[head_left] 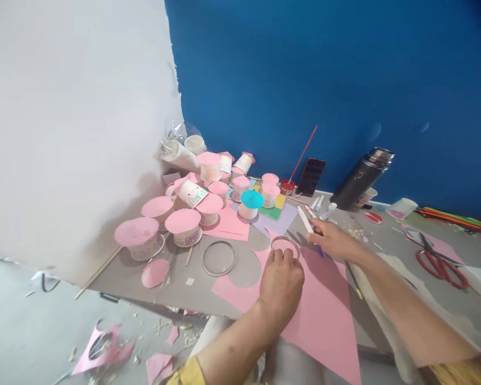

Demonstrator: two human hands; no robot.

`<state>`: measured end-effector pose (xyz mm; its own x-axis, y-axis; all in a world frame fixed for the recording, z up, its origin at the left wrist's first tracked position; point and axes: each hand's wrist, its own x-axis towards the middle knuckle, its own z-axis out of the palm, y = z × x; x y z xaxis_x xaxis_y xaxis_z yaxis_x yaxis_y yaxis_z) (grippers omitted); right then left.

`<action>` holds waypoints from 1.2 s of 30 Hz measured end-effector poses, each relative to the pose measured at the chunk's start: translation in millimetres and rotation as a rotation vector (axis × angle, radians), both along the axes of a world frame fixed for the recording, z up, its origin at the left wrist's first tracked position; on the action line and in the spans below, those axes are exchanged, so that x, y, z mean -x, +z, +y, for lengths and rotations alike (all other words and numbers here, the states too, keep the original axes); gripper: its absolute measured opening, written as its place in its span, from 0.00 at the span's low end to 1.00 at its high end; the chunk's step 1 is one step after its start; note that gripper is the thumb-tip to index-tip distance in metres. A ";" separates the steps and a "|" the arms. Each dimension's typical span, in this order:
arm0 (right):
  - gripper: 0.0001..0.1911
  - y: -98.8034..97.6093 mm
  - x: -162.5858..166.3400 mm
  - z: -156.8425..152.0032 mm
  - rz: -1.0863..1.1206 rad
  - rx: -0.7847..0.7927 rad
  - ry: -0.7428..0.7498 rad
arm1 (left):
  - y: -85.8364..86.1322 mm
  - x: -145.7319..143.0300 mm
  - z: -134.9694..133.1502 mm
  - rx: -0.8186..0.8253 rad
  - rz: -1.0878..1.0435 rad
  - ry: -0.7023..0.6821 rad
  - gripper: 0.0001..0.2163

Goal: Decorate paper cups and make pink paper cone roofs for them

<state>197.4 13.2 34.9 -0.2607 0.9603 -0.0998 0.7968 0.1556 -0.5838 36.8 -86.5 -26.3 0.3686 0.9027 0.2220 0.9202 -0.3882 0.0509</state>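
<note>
My left hand (282, 280) has its fingers closed on a thin metal ring (284, 239), which lies flat on a sheet of pink paper (323, 305). That sheet has rounded cut-outs along its left edge. Just to the right, my right hand (332, 238) grips a white marker (304, 220), held at a slant above the paper. A second, larger metal ring (219, 258) rests on the table left of the pink sheet. A pink paper disc (155, 273) lies further left, below several paper cups topped with pink discs (183, 220).
One cup carries a blue disc (251, 199). Behind stand a red pot with a stick (287, 186), a phone (311, 176) and a black flask (358, 179). Red-handled scissors (441, 267) lie at right. Pink paper scraps (104, 347) litter the floor.
</note>
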 end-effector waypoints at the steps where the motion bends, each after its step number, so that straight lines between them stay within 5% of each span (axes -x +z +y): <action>1: 0.28 9.1 -3.4 0.2 0.025 -0.046 0.011 | -0.5 0.5 -0.5 -0.002 -0.001 -0.004 0.05; 4: 0.39 32.0 -7.6 1.3 0.124 -0.096 0.001 | -2.9 1.7 -2.0 -0.024 -0.006 -0.017 0.04; 7: 0.33 40.5 -1.5 3.5 0.365 0.018 -0.046 | -5.4 2.0 -3.1 -0.045 -0.010 -0.031 0.05; 11: 0.25 34.1 11.3 9.1 0.679 0.227 -0.071 | -8.3 0.9 -3.8 -0.090 -0.013 -0.046 0.08; 16: 0.22 23.0 21.4 17.7 0.883 0.401 0.147 | -12.6 -0.3 -4.0 -0.128 -0.018 -0.048 0.12; 26: 0.26 -7.9 59.0 36.6 0.454 0.052 0.030 | -1.5 3.6 -4.9 0.003 0.011 -0.111 0.13; 36: 0.24 -18.6 63.3 43.9 0.165 -0.090 0.075 | -1.2 3.6 -5.0 0.018 0.006 -0.115 0.14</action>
<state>134.1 57.1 16.3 -0.3371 0.9408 0.0354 0.6760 0.2681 -0.6864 33.2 -91.6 -27.4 0.4714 0.8581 0.2036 0.8698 -0.4905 0.0535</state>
